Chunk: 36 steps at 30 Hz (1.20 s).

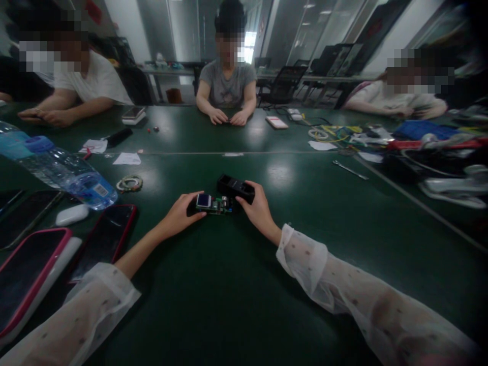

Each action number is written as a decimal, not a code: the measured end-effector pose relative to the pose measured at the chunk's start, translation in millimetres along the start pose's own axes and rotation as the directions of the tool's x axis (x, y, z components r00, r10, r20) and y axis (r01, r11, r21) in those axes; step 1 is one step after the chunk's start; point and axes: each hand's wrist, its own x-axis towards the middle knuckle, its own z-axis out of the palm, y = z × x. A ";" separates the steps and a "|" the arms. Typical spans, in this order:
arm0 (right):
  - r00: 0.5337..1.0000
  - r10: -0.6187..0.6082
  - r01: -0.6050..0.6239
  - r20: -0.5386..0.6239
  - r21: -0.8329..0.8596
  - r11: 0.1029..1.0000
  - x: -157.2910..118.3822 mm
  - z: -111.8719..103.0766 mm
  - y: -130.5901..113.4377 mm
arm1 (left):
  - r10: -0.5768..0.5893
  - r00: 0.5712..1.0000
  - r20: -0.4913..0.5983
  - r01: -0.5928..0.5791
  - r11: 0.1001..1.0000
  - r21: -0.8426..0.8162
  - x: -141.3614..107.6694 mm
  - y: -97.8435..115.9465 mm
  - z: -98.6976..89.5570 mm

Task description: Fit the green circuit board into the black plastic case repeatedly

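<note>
A small green circuit board [219, 205] with a little square screen is held at its left end between the thumb and fingers of my left hand [183, 213]. Just behind it and to the right, my right hand [257, 206] grips a black rectangular case [231, 186] by its right end. The board lies in front of the case, close against it, and whether they touch cannot be made out. Both are low over the dark green table [229, 284].
Left: water bottles [72, 173], phones [104, 234], a white case [71, 215] and bracelets [129, 183]. Right: a wrench [349, 170], cables [335, 133] and a blue item [425, 130]. Several people sit across the table, one straight ahead [227, 84].
</note>
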 end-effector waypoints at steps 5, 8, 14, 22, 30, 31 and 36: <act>0.995 -0.078 0.083 -0.069 0.079 0.993 -4.8 -8.0 -21.1 | 0.010 1.000 -0.002 -0.010 1.000 0.004 0.4 -0.9 0.7; 0.987 -0.158 0.157 0.003 0.082 0.984 -8.9 -11.2 -31.9 | 0.027 1.000 -0.015 -0.027 0.999 0.022 0.7 -3.8 2.3; 0.952 -0.259 0.240 0.164 0.128 0.962 -11.4 -11.1 -36.8 | 0.040 0.999 -0.036 -0.039 0.998 0.040 1.3 -8.4 4.2; 0.910 -0.292 0.255 0.294 0.160 0.954 -8.4 -9.2 -35.0 | 0.057 0.996 -0.070 -0.056 0.998 0.016 3.3 -16.7 8.8; 0.908 -0.290 0.260 0.304 0.134 0.956 -7.7 -8.8 -34.4 | 0.067 0.996 -0.061 -0.067 0.998 -0.002 2.0 -13.1 6.0; 0.909 -0.284 0.254 0.305 0.134 0.958 -7.6 -8.7 -34.1 | 0.065 0.996 -0.055 -0.065 0.998 -0.004 1.8 -12.2 5.5; 0.908 -0.278 0.247 0.315 0.134 0.960 -7.1 -8.3 -33.0 | 0.073 0.996 -0.046 -0.074 0.997 -0.017 2.5 -12.1 5.1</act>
